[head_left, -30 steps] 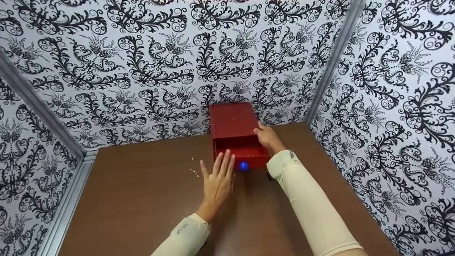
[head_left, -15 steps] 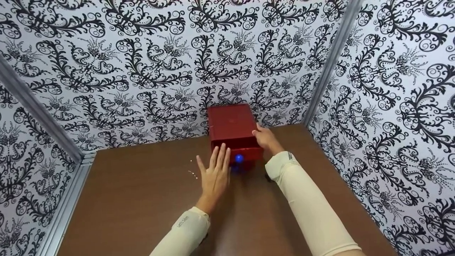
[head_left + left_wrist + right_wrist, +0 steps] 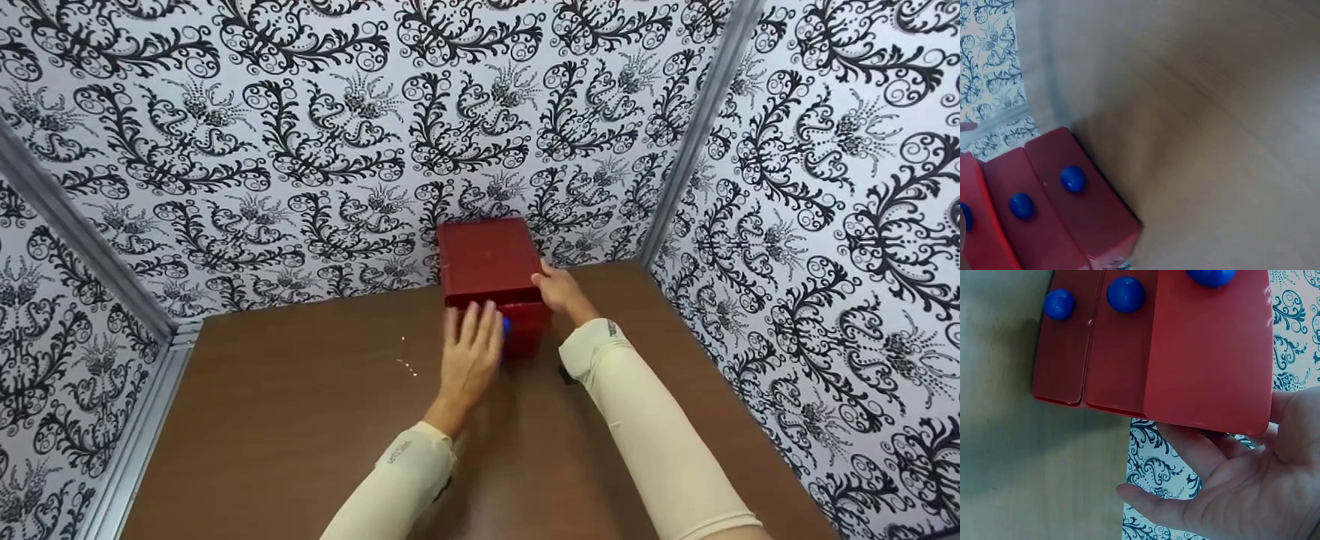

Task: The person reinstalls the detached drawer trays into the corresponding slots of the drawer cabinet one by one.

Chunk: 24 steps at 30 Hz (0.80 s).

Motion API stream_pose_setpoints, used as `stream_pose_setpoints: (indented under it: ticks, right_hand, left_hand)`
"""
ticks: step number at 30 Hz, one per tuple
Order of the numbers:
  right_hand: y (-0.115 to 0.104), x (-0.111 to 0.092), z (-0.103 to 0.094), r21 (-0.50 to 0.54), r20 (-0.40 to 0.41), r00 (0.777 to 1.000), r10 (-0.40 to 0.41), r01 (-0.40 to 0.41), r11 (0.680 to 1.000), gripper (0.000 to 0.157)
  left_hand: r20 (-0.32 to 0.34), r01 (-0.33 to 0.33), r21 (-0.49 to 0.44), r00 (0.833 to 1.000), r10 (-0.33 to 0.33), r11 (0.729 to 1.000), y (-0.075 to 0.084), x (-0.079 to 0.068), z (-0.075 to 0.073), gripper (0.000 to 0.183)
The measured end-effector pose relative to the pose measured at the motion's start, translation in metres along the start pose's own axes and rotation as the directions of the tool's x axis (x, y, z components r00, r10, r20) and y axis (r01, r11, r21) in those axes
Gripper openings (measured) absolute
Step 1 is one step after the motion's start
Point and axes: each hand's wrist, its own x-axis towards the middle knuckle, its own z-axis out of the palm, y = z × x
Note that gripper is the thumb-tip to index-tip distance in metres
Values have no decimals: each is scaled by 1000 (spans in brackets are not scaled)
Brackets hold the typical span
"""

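A red drawer unit (image 3: 487,255) stands against the back wall, with three drawers and round blue knobs. Its top drawer (image 3: 1207,354) juts out a little past the two lower ones. My left hand (image 3: 471,356) is at the front of that drawer, fingers straight and upward, partly covering the drawer's blue knob (image 3: 506,325). In the left wrist view the lower drawer fronts (image 3: 1078,197) show flush, while the hand is almost wholly out of frame. My right hand (image 3: 561,292) rests along the unit's right side near its top front edge, fingers extended in the right wrist view.
The unit sits on a brown wooden table (image 3: 300,420). Patterned white panels (image 3: 300,150) rise at the back and both sides, joined by grey metal posts (image 3: 697,135). Small pale marks (image 3: 409,367) lie on the table left of the unit.
The top drawer has slid inward from well out to nearly flush. My left hand has shifted across its front over the knob. The right hand stays at the unit's side.
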Motion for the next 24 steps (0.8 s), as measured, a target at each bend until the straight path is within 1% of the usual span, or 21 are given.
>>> stream_pose_setpoints:
  ticks: [2, 3, 5, 7, 13, 17, 21, 24]
  right_hand:
    - [0, 0, 0, 2, -4, 1000, -5, 5, 1000, 58]
    - [0, 0, 0, 3, -6, 1000, -9, 9, 1000, 58]
    - [0, 0, 0, 5, -10, 1000, -15, 15, 1000, 57]
    - [0, 0, 0, 9, -10, 1000, -15, 15, 1000, 57]
    - [0, 0, 1, 0, -4, 1000, -21, 21, 1000, 58]
    - [2, 0, 1, 27, -7, 1000, -10, 10, 1000, 58]
    - [4, 1, 1, 26, -11, 1000, -20, 20, 999, 58]
    - [4, 2, 2, 26, -13, 1000, -16, 16, 1000, 58]
  left_hand:
    - [-41, -54, -21, 998, 54, 998, 5, 7, 1, 34]
    - [-48, -69, -33, 997, 68, 997, 7, 11, 1, 32]
    - [-34, -79, -47, 996, 77, 996, 12, 17, 2, 29]
    - [-13, -68, -50, 998, 68, 996, 15, 20, 1, 27]
    - [18, -41, -66, 999, 42, 997, 17, 26, -2, 22]
    - [47, -28, -71, 998, 32, 997, 16, 30, -3, 29]
    - [33, -7, -72, 999, 9, 997, 14, 36, -1, 38]
    - [27, 5, -75, 1000, -3, 997, 13, 40, 2, 36]
